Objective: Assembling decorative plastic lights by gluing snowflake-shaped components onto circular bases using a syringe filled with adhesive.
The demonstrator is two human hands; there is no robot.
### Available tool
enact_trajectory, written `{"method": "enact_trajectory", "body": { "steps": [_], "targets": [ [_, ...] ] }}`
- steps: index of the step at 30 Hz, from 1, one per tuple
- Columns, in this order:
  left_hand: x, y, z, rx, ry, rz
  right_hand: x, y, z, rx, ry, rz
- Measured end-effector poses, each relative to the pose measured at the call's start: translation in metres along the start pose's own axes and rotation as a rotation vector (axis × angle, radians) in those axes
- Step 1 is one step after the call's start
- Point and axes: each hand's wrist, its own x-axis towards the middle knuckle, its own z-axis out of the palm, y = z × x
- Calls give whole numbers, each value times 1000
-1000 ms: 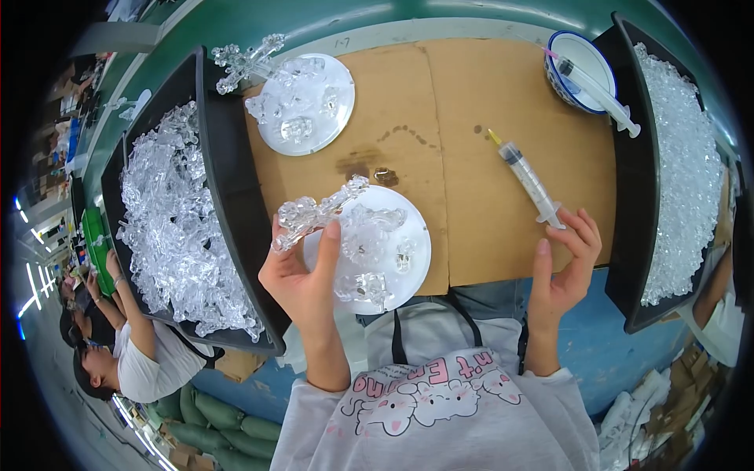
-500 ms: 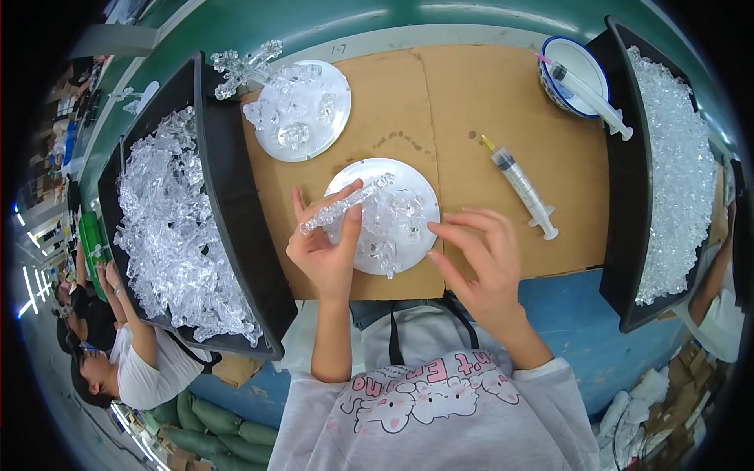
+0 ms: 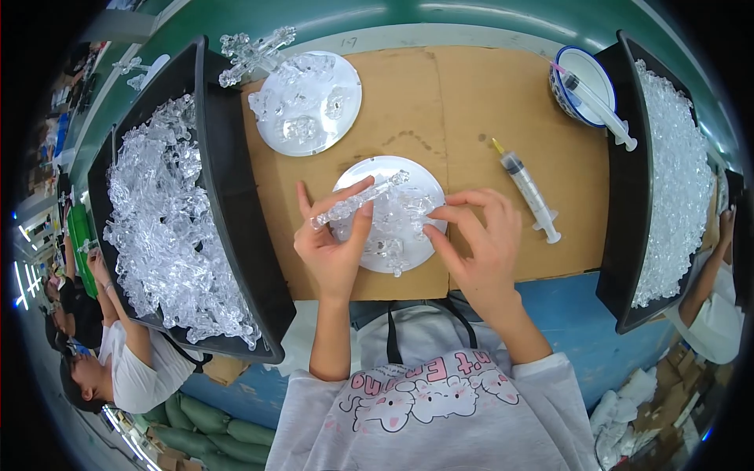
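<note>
Between the thumb and fingers of my left hand [image 3: 331, 247] is a clear plastic stick with knobbly ends [image 3: 357, 202], held slanted over the near white plate [image 3: 377, 167]. Several small clear plastic pieces [image 3: 385, 247] lie on that plate. My right hand [image 3: 488, 250] is at the plate's right rim, its thumb and index fingertips drawn close together by the clear pieces. What sits between those fingertips is too small and see-through to make out. To the right, a syringe with a yellow tip [image 3: 528, 188] lies on the brown cardboard [image 3: 479, 102].
A second white plate [image 3: 345, 118] with clear pieces stands at the far left, beside a clear branched piece [image 3: 255, 55]. Black bins [image 3: 236, 188] of clear parts flank the cardboard. A blue-rimmed bowl [image 3: 561, 93] holds another syringe [image 3: 589, 98]. A co-worker [image 3: 141, 369] is at left.
My right thumb and index fingertips have moved closer together at the plate's rim. My left hand still holds the clear stick. The whole view has shifted slightly.
</note>
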Motion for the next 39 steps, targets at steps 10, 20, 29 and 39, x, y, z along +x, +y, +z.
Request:
{"method": "enact_trajectory", "body": {
  "steps": [10, 20, 29, 39],
  "targets": [
    [0, -5, 0, 56, -14, 51, 1, 2, 1, -53, -15, -32],
    [1, -8, -4, 119, -42, 90, 15, -10, -11, -41, -6, -37],
    [3, -6, -2, 130, -56, 101, 29, -9, -9, -81, -56, -174],
    [6, 0, -6, 129, -50, 137, 31, -13, -8, 6, -139, -115]
  ]
}}
